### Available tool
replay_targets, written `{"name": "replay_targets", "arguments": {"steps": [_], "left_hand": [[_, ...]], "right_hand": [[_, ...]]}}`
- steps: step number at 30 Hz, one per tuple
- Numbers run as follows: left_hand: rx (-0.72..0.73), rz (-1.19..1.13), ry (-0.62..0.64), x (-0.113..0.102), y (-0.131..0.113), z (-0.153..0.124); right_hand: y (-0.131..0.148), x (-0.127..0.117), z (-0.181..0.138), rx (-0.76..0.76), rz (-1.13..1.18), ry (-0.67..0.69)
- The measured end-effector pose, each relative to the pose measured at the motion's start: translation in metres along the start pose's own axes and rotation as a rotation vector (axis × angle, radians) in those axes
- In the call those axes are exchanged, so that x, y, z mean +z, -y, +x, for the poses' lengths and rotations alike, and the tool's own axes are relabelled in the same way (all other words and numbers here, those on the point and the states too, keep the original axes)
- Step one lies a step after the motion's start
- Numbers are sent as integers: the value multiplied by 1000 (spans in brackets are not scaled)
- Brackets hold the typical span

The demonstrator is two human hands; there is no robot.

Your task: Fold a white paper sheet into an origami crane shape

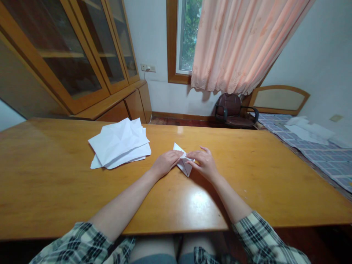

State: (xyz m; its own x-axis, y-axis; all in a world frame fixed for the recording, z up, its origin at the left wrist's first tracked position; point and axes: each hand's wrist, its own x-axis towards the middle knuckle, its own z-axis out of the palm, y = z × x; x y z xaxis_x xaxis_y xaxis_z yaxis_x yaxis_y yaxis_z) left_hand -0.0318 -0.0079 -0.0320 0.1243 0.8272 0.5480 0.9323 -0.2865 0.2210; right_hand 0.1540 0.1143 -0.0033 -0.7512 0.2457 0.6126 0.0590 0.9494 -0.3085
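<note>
A small folded piece of white paper [183, 163] lies on the wooden table [55, 183] in front of me, pointed at both ends. My left hand [164, 163] rests on its left side with fingers pressed down on the paper. On the right side, my right hand [205, 163] pinches the fold with its fingertips. Both hands touch the paper, which stays flat on the table. Part of the paper is hidden under my fingers.
A loose stack of creased white sheets [119, 143] lies to the left of my hands. Behind the table stand a glass-fronted wooden cabinet [82, 62], a dark office chair [233, 110] below a pink curtain [242, 44], and a bed [316, 146] at right.
</note>
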Motion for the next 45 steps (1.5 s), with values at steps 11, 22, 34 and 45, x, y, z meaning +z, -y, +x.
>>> {"name": "replay_targets", "arguments": {"steps": [11, 22, 34, 45], "left_hand": [[14, -21, -7, 0, -2, 1], [-14, -12, -9, 1, -3, 0], [-3, -30, 4, 5, 1, -2], [-7, -9, 3, 3, 1, -2]], "right_hand": [[7, -2, 2, 7, -7, -3], [11, 5, 0, 156, 62, 9], [7, 4, 3, 100, 37, 14], [10, 2, 1, 180, 3, 49]]}}
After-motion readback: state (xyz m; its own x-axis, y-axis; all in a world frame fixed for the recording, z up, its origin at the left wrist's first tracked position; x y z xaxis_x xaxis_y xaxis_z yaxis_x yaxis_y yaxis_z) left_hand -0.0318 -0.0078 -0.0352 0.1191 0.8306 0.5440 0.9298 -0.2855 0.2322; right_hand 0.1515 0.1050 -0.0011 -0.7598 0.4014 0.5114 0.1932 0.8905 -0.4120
